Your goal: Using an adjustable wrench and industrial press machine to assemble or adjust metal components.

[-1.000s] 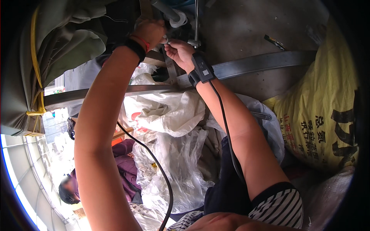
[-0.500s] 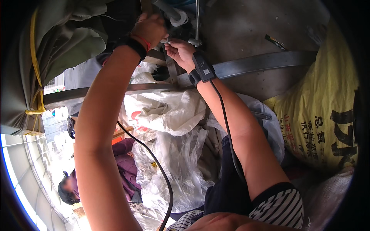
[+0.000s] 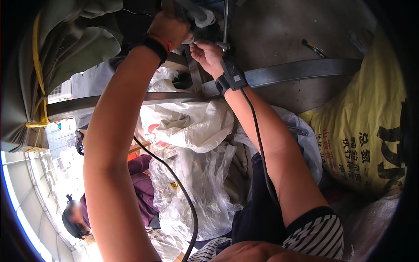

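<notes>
Both of my arms reach up to the far middle of the head view. My left hand (image 3: 169, 31) is closed, its back turned to me, so whatever it grips is hidden. A small whitish round piece (image 3: 189, 40) shows right beside its fingertips. Close by on the right, my right hand (image 3: 208, 53) has its thumb and fingertips pinched together at that piece's edge; what they pinch is too small to tell. Just beyond the hands are a white ring-shaped part (image 3: 206, 18) around a grey rod and a thin upright metal rod (image 3: 225, 22).
A metal bar (image 3: 297, 73) crosses below my hands. Nearer me lie a white woven sack (image 3: 187, 124) and crumpled clear plastic (image 3: 196, 187). A full yellow sack (image 3: 358, 118) stands at right, a grey-green cover with yellow strap (image 3: 37, 65) at left. A person in purple (image 3: 142, 187) is at lower left.
My hands stay close together at the same spot, with the right fingers shifted slightly. The whole view has tilted a little. The person at lower left has moved slightly.
</notes>
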`<action>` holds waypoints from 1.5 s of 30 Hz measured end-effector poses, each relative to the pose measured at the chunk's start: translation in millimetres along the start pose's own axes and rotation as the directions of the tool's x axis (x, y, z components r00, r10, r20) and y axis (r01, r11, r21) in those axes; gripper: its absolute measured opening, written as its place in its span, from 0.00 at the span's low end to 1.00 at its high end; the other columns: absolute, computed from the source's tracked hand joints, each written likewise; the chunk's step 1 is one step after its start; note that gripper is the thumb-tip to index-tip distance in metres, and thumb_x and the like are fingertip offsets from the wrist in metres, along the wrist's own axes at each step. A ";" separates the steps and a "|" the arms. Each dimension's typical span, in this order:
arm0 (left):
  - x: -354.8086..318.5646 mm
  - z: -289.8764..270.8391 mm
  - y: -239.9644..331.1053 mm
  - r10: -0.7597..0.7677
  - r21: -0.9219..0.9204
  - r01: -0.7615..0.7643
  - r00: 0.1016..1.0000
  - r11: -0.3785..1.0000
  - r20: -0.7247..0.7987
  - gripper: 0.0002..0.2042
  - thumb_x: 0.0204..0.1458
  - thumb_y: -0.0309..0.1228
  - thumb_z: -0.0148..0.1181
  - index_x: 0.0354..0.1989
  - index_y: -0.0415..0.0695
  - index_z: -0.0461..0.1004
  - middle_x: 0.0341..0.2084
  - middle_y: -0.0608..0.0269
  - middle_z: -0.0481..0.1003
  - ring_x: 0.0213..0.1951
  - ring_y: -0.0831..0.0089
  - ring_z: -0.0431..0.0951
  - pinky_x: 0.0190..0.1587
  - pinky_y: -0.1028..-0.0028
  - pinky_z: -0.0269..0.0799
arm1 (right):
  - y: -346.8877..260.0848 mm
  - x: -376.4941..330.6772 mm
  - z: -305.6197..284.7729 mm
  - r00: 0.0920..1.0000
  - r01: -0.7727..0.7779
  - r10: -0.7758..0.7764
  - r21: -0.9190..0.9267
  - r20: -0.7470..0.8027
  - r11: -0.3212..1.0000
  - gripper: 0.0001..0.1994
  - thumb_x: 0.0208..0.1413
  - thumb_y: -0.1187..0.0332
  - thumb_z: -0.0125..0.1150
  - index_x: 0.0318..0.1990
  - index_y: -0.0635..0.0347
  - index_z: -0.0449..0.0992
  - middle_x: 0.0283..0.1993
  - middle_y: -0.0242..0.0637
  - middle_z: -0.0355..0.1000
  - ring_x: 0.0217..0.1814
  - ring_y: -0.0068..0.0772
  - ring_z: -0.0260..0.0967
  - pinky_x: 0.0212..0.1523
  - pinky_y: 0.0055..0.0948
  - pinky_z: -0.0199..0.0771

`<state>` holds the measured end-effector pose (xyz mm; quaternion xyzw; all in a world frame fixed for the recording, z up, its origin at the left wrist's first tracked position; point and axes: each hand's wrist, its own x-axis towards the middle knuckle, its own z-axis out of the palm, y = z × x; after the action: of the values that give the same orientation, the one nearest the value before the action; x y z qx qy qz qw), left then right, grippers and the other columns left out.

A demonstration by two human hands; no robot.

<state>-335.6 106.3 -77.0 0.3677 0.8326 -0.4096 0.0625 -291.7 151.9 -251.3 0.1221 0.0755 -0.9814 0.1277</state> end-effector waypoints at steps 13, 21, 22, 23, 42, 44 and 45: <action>-2.6 4.9 5.2 0.053 -0.096 -0.054 0.998 0.994 -0.017 0.12 0.46 0.41 0.59 0.35 0.49 0.76 0.37 0.62 0.75 0.46 0.64 0.73 0.49 0.62 0.63 | 8.5 -1.3 -3.4 0.998 -0.027 0.029 -0.028 0.052 0.999 0.04 0.55 0.75 0.51 0.36 0.63 0.71 0.30 0.37 0.72 0.30 0.27 0.69 0.34 0.26 0.72; -6.9 22.7 6.0 0.089 0.076 -0.076 0.976 0.994 -0.197 0.12 0.43 0.41 0.63 0.34 0.50 0.78 0.38 0.65 0.75 0.45 0.65 0.73 0.50 0.64 0.64 | 13.4 -2.5 -3.2 0.995 -0.095 0.095 0.034 -0.015 0.995 0.08 0.59 0.67 0.51 0.35 0.63 0.72 0.30 0.38 0.73 0.29 0.27 0.69 0.31 0.26 0.71; -5.3 20.9 6.6 0.070 0.093 -0.059 0.990 0.994 -0.125 0.12 0.43 0.41 0.62 0.33 0.50 0.78 0.38 0.66 0.74 0.45 0.66 0.73 0.49 0.65 0.65 | 12.7 -2.0 -4.7 0.995 -0.096 0.096 0.033 -0.016 0.995 0.08 0.59 0.67 0.51 0.35 0.63 0.72 0.30 0.38 0.73 0.29 0.27 0.69 0.31 0.26 0.71; -3.7 18.8 6.5 0.049 0.112 -0.043 0.997 0.993 -0.053 0.11 0.43 0.42 0.62 0.32 0.51 0.79 0.38 0.67 0.74 0.45 0.67 0.73 0.48 0.65 0.65 | 11.0 -2.2 -5.3 0.985 -0.172 0.171 -0.036 -0.026 0.985 0.11 0.60 0.64 0.50 0.34 0.63 0.72 0.30 0.38 0.73 0.28 0.27 0.69 0.30 0.25 0.70; -0.2 13.5 6.3 0.049 0.020 -0.050 0.999 0.999 0.008 0.16 0.41 0.41 0.64 0.36 0.46 0.77 0.36 0.61 0.75 0.45 0.63 0.74 0.47 0.66 0.68 | 11.6 6.6 -15.3 0.970 -0.217 0.219 -0.031 0.107 0.976 0.15 0.58 0.58 0.55 0.35 0.64 0.73 0.30 0.35 0.71 0.27 0.23 0.66 0.27 0.22 0.67; -2.2 17.7 5.9 0.037 -0.068 -0.052 0.979 0.996 -0.201 0.18 0.40 0.39 0.66 0.39 0.46 0.76 0.36 0.61 0.75 0.46 0.63 0.74 0.47 0.66 0.68 | 11.6 5.4 -15.2 0.968 -0.213 0.212 -0.005 0.136 0.977 0.14 0.58 0.59 0.55 0.35 0.63 0.73 0.30 0.35 0.71 0.28 0.23 0.67 0.28 0.22 0.68; -1.6 16.7 6.0 0.037 -0.069 -0.052 0.979 0.996 -0.200 0.18 0.40 0.39 0.66 0.39 0.46 0.76 0.36 0.61 0.75 0.46 0.63 0.74 0.47 0.66 0.68 | 10.6 4.2 -13.5 0.965 -0.208 0.202 0.019 0.164 0.978 0.14 0.58 0.59 0.55 0.35 0.63 0.73 0.31 0.35 0.72 0.29 0.23 0.67 0.30 0.22 0.68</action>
<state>-333.8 95.6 -91.1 0.4226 0.8409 -0.3381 0.0018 -289.8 143.2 -266.6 0.0517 0.0339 -0.9707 0.2321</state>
